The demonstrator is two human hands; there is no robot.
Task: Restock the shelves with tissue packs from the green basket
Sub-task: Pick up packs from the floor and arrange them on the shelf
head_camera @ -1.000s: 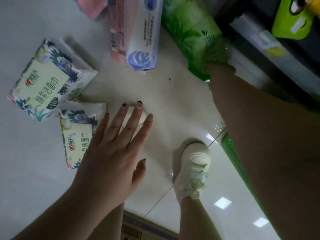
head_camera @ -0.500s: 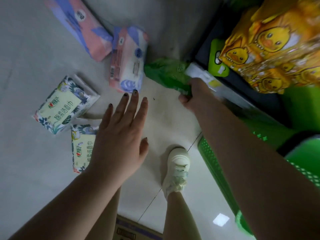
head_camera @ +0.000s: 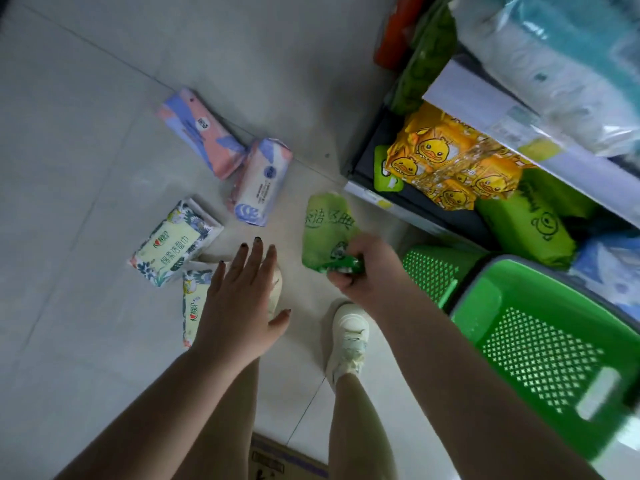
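Green pack (head_camera: 327, 225) was in my right hand (head_camera: 367, 271), pinched by its crimped bottom seam so the soft body stood up off the floor, clear of the other packs and pointing toward the bottom shelf (head_camera: 419, 216) — a hold that, as I judged it, suited sliding it in end-first. The wrapper was thin, crinkly plastic, puckered where my fingers bunched it, and the pillow shape sagged a little. My left hand (head_camera: 242, 306) hung flat and spread above the floor, fingers straight, holding nothing, probably for balance. Under and beside it lay two floral packs (head_camera: 175, 242), glossy and rectangular, and past them two pink-and-purple packs (head_camera: 259, 183), one leaning against the other; all sat loose on the floor, within reach, like a sorting spread. The basket (head_camera: 540, 341), rigid green plastic with lattice walls, stood at my right against the shelving, and no packs showed inside it. On the shelf, yellow duck packs (head_camera: 446, 161) and a plump green bundle (head_camera: 526, 226) were already packed close.
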